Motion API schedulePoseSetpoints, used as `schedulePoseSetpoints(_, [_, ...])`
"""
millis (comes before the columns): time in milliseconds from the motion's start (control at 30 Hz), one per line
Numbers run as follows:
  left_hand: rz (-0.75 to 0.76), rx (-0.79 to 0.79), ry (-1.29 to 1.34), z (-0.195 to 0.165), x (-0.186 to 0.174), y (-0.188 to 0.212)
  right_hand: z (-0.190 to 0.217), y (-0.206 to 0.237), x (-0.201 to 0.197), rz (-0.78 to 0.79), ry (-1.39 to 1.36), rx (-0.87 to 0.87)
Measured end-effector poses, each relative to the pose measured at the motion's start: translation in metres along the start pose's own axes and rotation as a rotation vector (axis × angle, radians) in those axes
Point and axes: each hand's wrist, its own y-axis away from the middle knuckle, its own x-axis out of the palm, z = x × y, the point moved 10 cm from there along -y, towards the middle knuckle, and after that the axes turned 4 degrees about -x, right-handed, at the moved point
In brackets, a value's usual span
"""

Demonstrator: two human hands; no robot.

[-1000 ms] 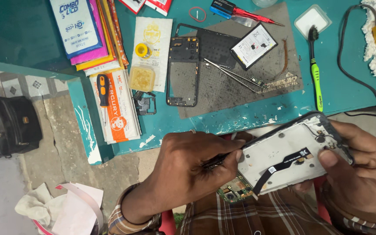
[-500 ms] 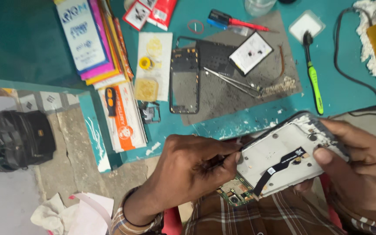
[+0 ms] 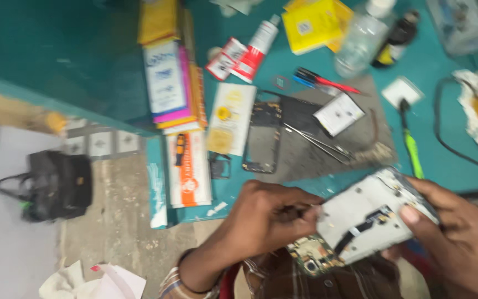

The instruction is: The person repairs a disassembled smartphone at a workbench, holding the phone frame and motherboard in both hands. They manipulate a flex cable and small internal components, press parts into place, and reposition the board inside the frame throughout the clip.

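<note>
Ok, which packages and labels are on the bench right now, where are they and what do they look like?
Stack of flat packs: bench's left edge, white-blue, pink, orange, yellow on top.
Orange-white pack: below the stack, long rectangle.
White-yellow card: beside the dark phone frame.
Red-white tube and small sachet: top centre.
Yellow packets: top.
White battery label: on the grey mat.

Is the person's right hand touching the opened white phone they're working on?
Touching. In the head view the right hand grips the far edge of the opened phone, its thumb pressed flat on the white inner plate, with no gap visible.
</note>
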Motion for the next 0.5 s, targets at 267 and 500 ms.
schedulePoseSetpoints(267, [-0.011,0.076,-0.119,-0.024,-0.002,0.005,-0.032,-0.028,-0.029,0.073,-0.008,-0.099])
schedulePoseSetpoints(500, [0.004,0.138,-0.166,-0.024,0.002,0.005,-0.04,-0.031,-0.027,0.083,0.069,-0.064])
